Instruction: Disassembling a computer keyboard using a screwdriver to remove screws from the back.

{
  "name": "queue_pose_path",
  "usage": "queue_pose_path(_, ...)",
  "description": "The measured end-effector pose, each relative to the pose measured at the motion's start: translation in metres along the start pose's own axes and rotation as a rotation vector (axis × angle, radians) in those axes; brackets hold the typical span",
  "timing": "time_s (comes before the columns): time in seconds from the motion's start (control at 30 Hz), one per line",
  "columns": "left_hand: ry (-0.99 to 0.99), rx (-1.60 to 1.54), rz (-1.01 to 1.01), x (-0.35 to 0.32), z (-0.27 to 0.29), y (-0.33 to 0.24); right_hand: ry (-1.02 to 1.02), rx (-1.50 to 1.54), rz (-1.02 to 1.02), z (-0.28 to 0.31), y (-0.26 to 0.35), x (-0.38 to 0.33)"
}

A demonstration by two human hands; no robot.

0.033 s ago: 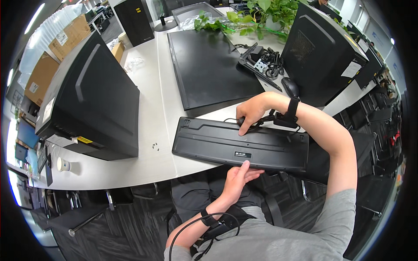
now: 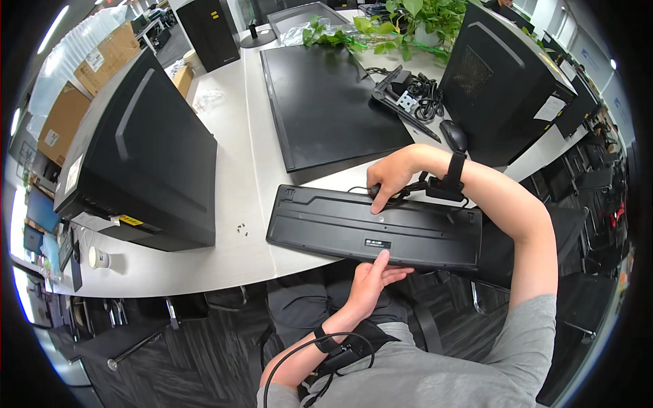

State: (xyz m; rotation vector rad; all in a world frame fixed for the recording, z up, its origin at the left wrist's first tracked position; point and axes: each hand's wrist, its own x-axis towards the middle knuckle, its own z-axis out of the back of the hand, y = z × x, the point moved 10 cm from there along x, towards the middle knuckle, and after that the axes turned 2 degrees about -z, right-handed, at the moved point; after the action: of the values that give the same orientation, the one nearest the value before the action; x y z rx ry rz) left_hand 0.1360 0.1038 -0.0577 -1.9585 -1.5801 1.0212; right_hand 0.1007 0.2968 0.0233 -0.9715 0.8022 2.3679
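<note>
A black keyboard (image 2: 326, 221) lies upside down across the table's front edge, its underside with a small label facing up. My left hand (image 2: 369, 285) holds its near edge, thumb on top beside the label and fingers reaching below. At the far edge, my right hand (image 2: 394, 175) grips the keyboard with the thumb pressed on the underside; its other fingers are partly hidden. A black cable (image 2: 403, 193) is bunched under that hand, against the keyboard's far edge. Just beyond lies a large flat black panel (image 2: 326, 102), probably a monitor face up.
Black computer towers stand at left (image 2: 146, 156) and right (image 2: 500, 81). Near the right one are a mouse (image 2: 453, 136), a monitor stand (image 2: 394, 92) and coiled cables (image 2: 427, 98). Small screws (image 2: 241, 229) and a paper cup (image 2: 98, 257) sit on the white table (image 2: 238, 177). A plant (image 2: 415, 30) stands behind.
The keyboard has shifted very slightly to the left in both hands. Nothing else has visibly moved.
</note>
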Motion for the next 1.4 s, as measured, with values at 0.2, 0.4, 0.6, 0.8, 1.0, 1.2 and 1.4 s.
queue_pose_path(0.2,0.018,-0.01,-0.027,0.002,-0.001,-0.003,-0.023,0.027,0.093,0.008,0.004,0.011)
queue_pose_path(0.4,0.04,0.012,-0.064,0.007,-0.002,-0.005,-0.179,0.131,0.153,0.054,-0.019,-0.018)
queue_pose_path(0.6,0.035,0.015,-0.073,0.011,-0.006,0.0,-0.363,-0.011,0.045,0.066,-0.039,-0.045)
queue_pose_path(0.8,0.038,0.026,-0.091,0.009,-0.009,-0.002,-0.533,0.149,0.254,0.094,-0.028,-0.06)
queue_pose_path(1.0,0.013,-0.008,-0.196,-0.003,0.01,-0.018,-0.565,0.215,0.19,0.099,-0.058,-0.068)
queue_pose_path(1.2,0.032,-0.028,-0.295,-0.004,0.011,-0.032,-0.377,0.26,0.056,0.085,-0.083,-0.081)
queue_pose_path(1.4,-0.133,-0.079,-0.144,0.02,0.003,-0.008,-0.401,0.134,-0.063,0.088,-0.088,-0.106)
